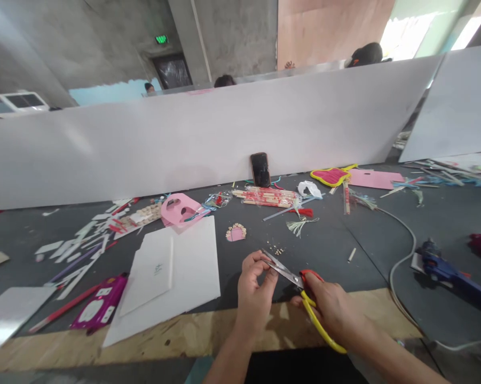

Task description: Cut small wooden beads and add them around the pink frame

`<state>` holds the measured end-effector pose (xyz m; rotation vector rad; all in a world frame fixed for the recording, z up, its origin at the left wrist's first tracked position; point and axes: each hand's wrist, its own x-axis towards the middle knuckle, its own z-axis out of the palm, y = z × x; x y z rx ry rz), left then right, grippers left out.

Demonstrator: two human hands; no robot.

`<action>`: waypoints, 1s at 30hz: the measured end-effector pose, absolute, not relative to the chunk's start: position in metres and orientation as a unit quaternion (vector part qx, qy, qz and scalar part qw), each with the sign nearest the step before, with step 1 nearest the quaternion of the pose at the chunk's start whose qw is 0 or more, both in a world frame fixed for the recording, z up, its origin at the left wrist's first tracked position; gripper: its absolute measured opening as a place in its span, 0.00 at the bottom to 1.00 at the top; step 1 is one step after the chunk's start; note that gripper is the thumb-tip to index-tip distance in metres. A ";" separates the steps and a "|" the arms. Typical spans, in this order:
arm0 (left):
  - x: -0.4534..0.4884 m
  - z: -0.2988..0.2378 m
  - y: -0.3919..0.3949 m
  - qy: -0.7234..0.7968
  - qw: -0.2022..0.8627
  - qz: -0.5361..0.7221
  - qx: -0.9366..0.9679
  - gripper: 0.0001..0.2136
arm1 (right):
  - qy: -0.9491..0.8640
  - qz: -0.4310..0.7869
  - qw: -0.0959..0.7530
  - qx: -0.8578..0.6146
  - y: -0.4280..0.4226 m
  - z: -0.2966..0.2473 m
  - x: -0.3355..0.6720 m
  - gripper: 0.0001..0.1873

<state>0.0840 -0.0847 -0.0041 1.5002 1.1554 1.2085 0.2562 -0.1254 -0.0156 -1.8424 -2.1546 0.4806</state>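
My right hand [334, 306] grips the red and yellow handles of a pair of scissors [300, 290]; the steel blades point up and left. My left hand [256, 285] is curled in a pinch right at the blade tips, holding something too small to make out. Both hands hover over the near edge of the dark grey table [344, 234]. Just beyond the blades lie a few tiny light beads [278, 249] and a small pink bead-rimmed piece [236, 232].
White sheets [172, 272] lie left of my hands, a magenta packet [100, 304] and paper strips farther left. A blue glue gun [448, 269] with a white cord lies right. A phone [260, 169] leans on the white partition; pink cutouts, sticks and tassels are scattered behind. Heads of other people show above the partition.
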 end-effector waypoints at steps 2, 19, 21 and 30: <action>0.083 -0.005 -0.084 0.461 0.428 0.492 0.602 0.07 | -0.747 0.154 0.137 -0.632 -0.123 -0.016 0.256 0.09; 0.077 -0.011 -0.078 0.416 0.452 0.493 0.616 0.06 | -0.752 0.196 0.151 -0.611 -0.122 -0.010 0.261 0.12; 0.077 -0.010 -0.079 0.419 0.452 0.489 0.617 0.07 | -0.746 0.201 0.152 -0.616 -0.124 -0.010 0.261 0.12; 0.083 -0.011 -0.087 0.458 0.387 0.508 0.618 0.05 | -0.741 0.175 0.146 -0.632 -0.126 -0.013 0.254 0.08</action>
